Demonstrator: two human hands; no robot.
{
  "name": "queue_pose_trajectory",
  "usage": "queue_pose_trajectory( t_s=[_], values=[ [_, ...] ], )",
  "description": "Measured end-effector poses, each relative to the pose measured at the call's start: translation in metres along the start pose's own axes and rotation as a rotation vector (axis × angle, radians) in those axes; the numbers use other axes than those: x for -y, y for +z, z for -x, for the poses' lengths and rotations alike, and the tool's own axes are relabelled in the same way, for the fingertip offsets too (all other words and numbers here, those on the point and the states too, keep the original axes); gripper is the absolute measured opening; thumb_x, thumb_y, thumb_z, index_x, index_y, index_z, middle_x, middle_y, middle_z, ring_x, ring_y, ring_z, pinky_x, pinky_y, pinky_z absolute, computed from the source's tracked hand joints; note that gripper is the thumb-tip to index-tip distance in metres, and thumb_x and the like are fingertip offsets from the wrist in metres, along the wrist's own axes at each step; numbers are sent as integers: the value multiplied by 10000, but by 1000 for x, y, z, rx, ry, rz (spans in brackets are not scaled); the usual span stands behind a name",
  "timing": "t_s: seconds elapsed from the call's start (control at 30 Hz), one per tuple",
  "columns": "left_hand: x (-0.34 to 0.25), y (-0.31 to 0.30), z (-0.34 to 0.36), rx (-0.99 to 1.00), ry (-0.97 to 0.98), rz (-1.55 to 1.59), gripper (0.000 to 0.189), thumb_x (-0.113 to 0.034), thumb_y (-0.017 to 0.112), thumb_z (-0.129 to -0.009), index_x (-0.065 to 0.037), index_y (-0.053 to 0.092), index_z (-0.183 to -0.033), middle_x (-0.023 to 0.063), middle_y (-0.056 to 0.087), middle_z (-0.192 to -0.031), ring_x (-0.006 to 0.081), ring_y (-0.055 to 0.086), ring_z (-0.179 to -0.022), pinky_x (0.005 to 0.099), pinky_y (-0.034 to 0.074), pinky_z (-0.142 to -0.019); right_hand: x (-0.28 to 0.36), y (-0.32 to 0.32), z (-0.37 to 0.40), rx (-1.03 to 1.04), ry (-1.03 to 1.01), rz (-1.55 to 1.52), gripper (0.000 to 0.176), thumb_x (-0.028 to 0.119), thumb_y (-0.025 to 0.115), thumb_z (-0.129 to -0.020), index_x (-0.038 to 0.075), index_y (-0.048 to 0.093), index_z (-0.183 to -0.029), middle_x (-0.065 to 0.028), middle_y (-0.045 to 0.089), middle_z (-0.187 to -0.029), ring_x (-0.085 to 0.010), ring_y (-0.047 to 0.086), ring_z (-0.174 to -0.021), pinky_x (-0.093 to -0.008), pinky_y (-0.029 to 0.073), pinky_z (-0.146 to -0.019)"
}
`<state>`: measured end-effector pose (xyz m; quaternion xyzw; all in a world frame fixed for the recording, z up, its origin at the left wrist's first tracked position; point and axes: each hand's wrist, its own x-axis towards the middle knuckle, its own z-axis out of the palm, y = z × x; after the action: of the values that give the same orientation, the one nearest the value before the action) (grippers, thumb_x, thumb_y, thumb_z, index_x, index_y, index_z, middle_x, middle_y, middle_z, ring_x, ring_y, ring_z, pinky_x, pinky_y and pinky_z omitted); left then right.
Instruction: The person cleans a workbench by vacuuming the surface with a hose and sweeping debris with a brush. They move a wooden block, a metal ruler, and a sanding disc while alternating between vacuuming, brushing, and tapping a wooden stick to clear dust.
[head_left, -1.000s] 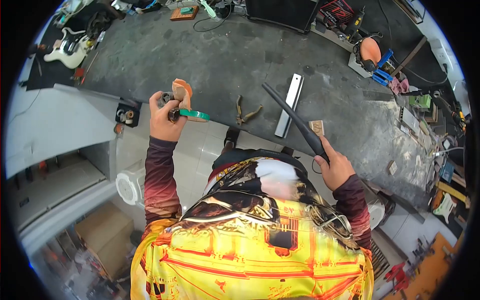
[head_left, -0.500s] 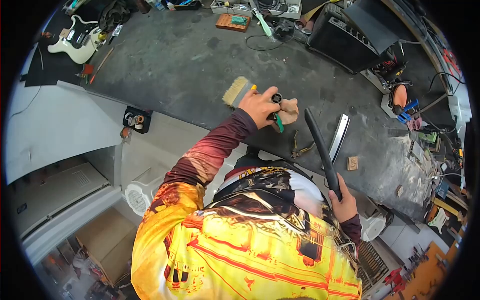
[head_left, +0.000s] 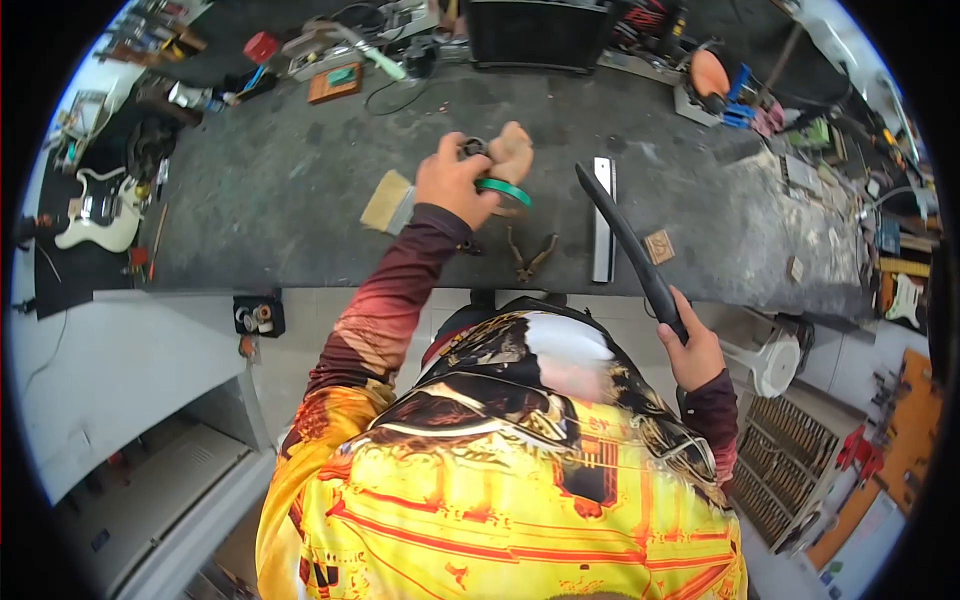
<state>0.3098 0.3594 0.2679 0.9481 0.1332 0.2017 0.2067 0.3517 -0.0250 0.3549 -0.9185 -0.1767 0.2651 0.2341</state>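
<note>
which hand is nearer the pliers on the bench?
Left. The left hand, gripping a green tape roll, is over the bench just beyond the pliers; the right hand, holding a long black tool, sits back past the bench edge, farther off.

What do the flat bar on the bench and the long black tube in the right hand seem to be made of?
The flat bar looks like bare metal, perhaps aluminium or steel: silvery, with bright glare. The long black tube in the right hand looks like matt plastic or rubber: evenly dark, no shine.
</note>
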Motion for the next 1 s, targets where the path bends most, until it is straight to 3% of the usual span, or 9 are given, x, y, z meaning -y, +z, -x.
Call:
queue_pose_trajectory(
  t_s=[0.23, 0.3, 0.37, 0.47, 0.53, 0.6, 0.67, 0.77, 1.0],
  values=[
    [16, 45, -39, 403, -81, -558, 330, -335, 729, -691, -214, 673, -993, 98, 519, -1151, 306, 596, -1004, 452, 445, -869, -36, -3, 21, -14, 39, -150, 554, 240, 615, -889, 167, 417, -1401, -217, 656, -847, -377, 654, -818, -399, 491, -747],
    [12, 49, -33, 422, -119, -468, 338, -349, 717, -707, -218, 659, -1013, 76, 520, -1127, 304, 594, -1011, 476, 441, -871, -41, -3, 26, -41, -9, -204, 554, 249, 618, -886, 145, 421, -1394, -225, 655, -873, -379, 653, -830, -398, 492, -753],
    [3, 50, -22, 410, -132, -600, 545, -342, 737, -684, -255, 588, -1201, 96, 477, -1334, 318, 489, -1215, 502, 415, -974, -53, -4, 33, -110, -95, -285, 557, 269, 619, -881, 106, 428, -1377, -244, 648, -936, -382, 650, -860, -400, 495, -768],
    [-36, 17, 4, 365, 29, -344, 745, -239, 813, -625, -220, 510, -1306, 160, 421, -1380, 347, 434, -1244, 440, 390, -1042, -59, -1, 43, -191, -184, -446, 542, 288, 607, -874, 57, 442, -1336, -248, 634, -1035, -381, 641, -920, -414, 497, -790],
    [-36, 21, 36, 201, 64, -197, 725, -177, 798, -684, -59, 465, -1317, 226, 432, -1311, 346, 458, -1214, 426, 398, -1024, -46, -5, 52, -201, -170, -571, 522, 257, 634, -860, 63, 478, -1319, -190, 669, -936, -310, 670, -873, -363, 505, -776],
    [-58, 18, 64, 202, 247, 69, 671, -134, 774, -720, -45, 461, -1306, 216, 442, -1289, 348, 487, -1176, 410, 411, -998, -33, 8, 56, -289, -203, -729, 484, 260, 641, -853, 51, 519, -1272, -207, 667, -958, -304, 676, -863, -359, 508, -768],
    [-107, 12, 81, 552, 105, 556, 708, -102, 756, -755, -44, 400, -1365, 204, 433, -1335, 299, 488, -1176, 371, 387, -1012, 0, 8, 61, -360, -262, -827, 481, 257, 650, -839, 58, 529, -1259, -202, 673, -911, -288, 683, -853, -342, 512, -757],
    [-122, 27, 116, 980, 334, 839, 634, -154, 670, -850, -49, 360, -1393, 116, 428, -1379, 230, 477, -1200, 346, 378, -1022, 50, 23, 69, -393, -371, -919, 477, 282, 652, -831, 69, 547, -1245, -189, 676, -858, -320, 677, -797, -363, 508, -724],
    [-72, -11, 161, 1023, 345, 1103, 520, -204, 598, -893, -51, 402, -1349, 104, 467, -1329, 230, 493, -1183, 355, 370, -1031, 183, 85, 88, -543, -465, -823, 446, 322, 645, -855, 72, 543, -1210, -156, 673, -792, -331, 667, -775, -405, 495, -721]
  ],
)
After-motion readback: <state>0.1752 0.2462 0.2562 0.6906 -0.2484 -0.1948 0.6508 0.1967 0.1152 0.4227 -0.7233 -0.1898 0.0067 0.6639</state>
